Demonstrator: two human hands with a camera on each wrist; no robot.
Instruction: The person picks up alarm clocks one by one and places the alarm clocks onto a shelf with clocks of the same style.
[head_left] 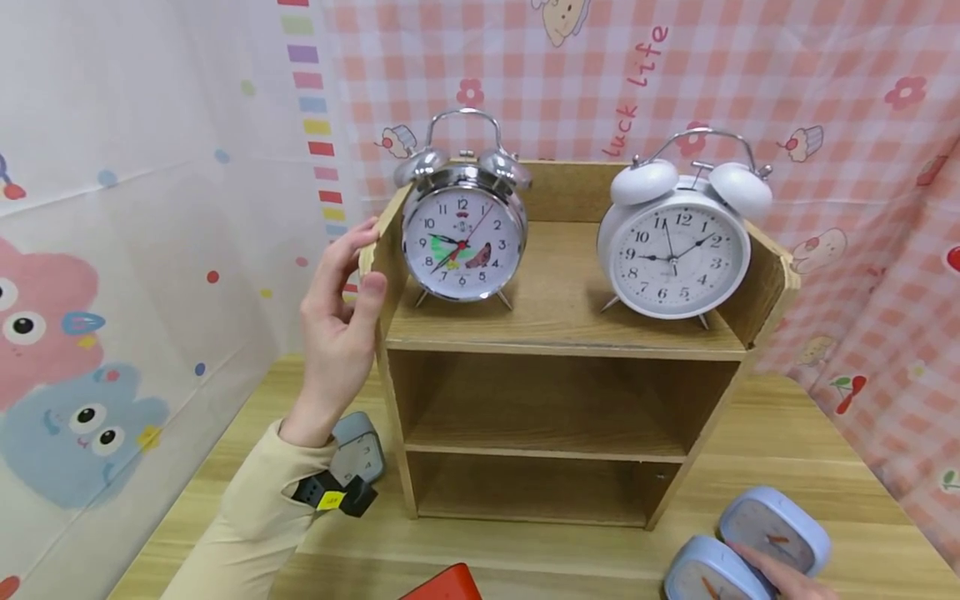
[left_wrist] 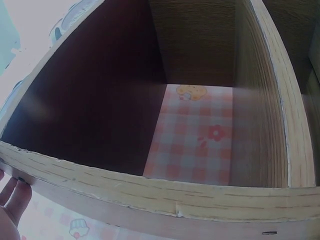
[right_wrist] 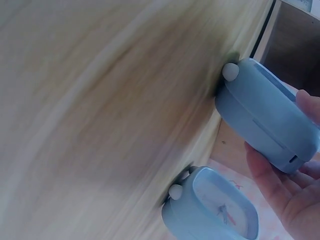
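My left hand point(head_left: 337, 333) grips the upper left side panel of a small wooden shelf point(head_left: 551, 343), thumb near the front edge and fingers on the outer side. My right hand point(right_wrist: 285, 195) holds a light blue alarm clock point(right_wrist: 270, 115), its thumb on one side and fingers on the other. A second light blue clock point(right_wrist: 220, 205) stands just beside it on the table. On the shelf's top board stand a silver twin-bell alarm clock point(head_left: 462, 242) at the left and a white twin-bell alarm clock point(head_left: 675, 258) at the right.
A grey-blue clock point(head_left: 358, 450) stands on the wooden table point(head_left: 795, 433) left of the shelf, partly behind my left wrist. A red object point(head_left: 450, 583) shows at the bottom edge. Behind the shelf hangs a pink checked cloth point(head_left: 570, 108).
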